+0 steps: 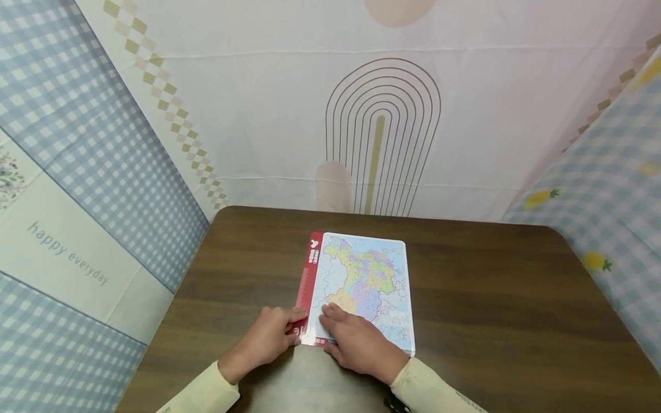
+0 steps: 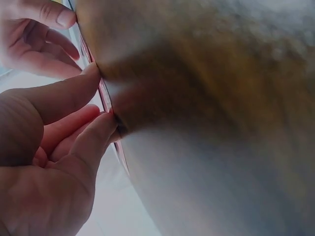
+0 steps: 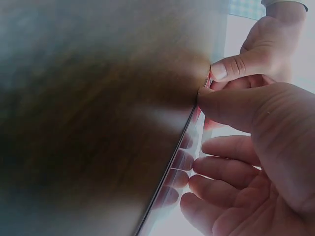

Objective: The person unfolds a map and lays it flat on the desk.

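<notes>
A thin, glossy map board [image 1: 384, 261] lies flat on the brown table, with a coloured map on pale blue and a red strip [image 1: 307, 285] down its left side. At its near left corner is my left hand [image 1: 268, 335], index finger extended on the red strip and thumb by the near edge. My right hand [image 1: 361, 344] rests on the lower map with outstretched fingers, thumb near the front edge. In the right wrist view, the right fingers [image 3: 221, 189] are reflected in the shiny surface. The hands cover the board's lower left part.
The brown wooden table [image 1: 490, 298] extends on both sides of the board. Behind it hangs a pale cloth [image 1: 268, 115] with a line arch. Blue checked cloths [image 1: 62, 86] hang at left and right.
</notes>
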`<state>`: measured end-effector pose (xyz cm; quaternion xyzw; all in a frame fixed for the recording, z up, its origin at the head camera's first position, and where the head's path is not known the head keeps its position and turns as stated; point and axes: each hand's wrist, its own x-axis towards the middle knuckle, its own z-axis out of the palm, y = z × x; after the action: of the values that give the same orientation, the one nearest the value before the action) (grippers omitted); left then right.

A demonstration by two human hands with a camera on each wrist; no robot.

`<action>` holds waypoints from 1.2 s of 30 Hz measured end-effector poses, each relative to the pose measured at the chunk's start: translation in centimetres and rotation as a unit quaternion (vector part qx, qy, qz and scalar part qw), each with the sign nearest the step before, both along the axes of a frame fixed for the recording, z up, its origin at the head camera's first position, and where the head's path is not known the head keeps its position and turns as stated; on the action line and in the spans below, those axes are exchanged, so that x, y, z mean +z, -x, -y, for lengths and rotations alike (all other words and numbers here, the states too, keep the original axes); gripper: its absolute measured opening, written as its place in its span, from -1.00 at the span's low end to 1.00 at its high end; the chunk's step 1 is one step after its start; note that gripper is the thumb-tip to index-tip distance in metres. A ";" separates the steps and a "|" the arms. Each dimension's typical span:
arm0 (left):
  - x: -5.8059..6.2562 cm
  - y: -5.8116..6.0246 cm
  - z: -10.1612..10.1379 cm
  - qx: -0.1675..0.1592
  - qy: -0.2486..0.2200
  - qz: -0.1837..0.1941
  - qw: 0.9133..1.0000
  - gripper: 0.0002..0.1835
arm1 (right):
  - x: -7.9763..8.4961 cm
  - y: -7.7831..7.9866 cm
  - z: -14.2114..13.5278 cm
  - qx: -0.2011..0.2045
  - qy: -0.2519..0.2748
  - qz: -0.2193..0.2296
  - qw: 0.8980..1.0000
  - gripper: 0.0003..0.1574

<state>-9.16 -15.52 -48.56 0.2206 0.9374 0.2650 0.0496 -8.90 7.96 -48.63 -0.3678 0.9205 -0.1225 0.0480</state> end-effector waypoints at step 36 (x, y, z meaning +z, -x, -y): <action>-0.3 0.3 0.4 -0.004 -0.017 0.017 1.000 -0.51 | 1.9 -2.0 -1.1 -0.002 -0.068 -0.176 0.982 -0.48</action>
<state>-9.48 -15.90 -48.82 0.2203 0.9309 0.2847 0.0624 -6.94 9.04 -46.73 -0.3772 0.9217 0.0068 -0.0901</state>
